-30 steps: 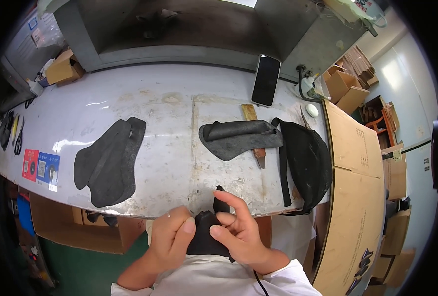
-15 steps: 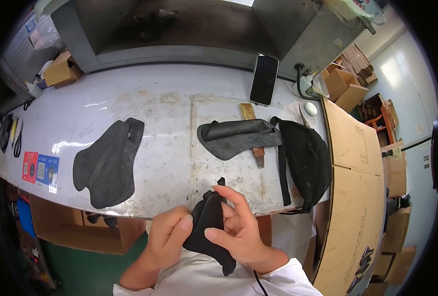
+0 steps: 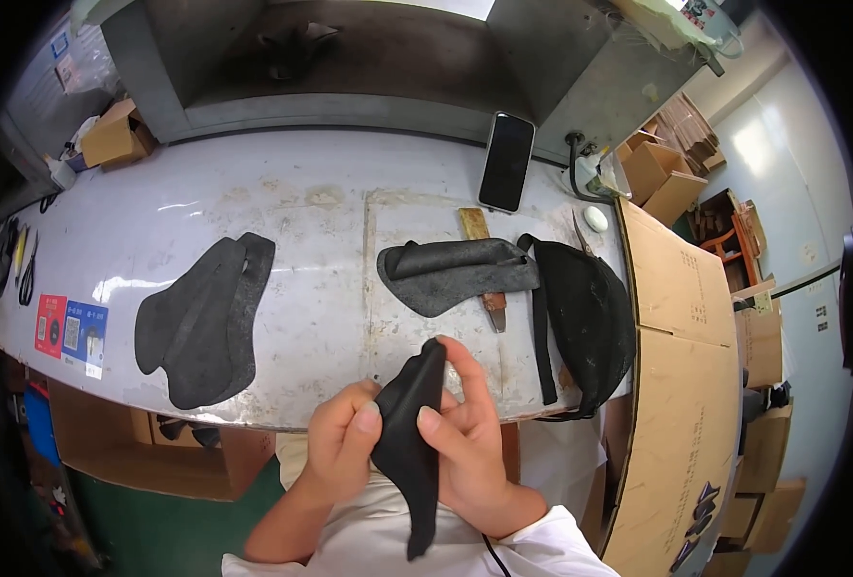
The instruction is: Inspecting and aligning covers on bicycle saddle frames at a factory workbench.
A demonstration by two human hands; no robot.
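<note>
A folded black leather-like piece (image 3: 412, 423) is held up in front of my body, over the table's near edge. My left hand (image 3: 345, 442) pinches its left side between thumb and fingers. On its right side my right hand (image 3: 469, 447) grips it with the thumb in front and fingers behind, the index finger at the top tip. The lower end hangs as a narrow tail. Beyond my hands a rolled dark grey leather-like piece (image 3: 455, 277) lies across a knife (image 3: 494, 310) with a wrapped handle. Flat grey-black pieces (image 3: 205, 327) lie stacked to the left.
A black fabric bag (image 3: 585, 322) lies at the right beside a cardboard sheet (image 3: 681, 356). A phone (image 3: 508, 163) leans against the grey metal cabinet (image 3: 321, 113) at the back. Scissors (image 3: 28, 274) lie far left, and an open carton (image 3: 138, 447) stands below the table edge.
My hands have turned the black piece more upright and stretched it longer. Its top tip is higher and its tail hangs lower. The table view has shifted slightly left.
</note>
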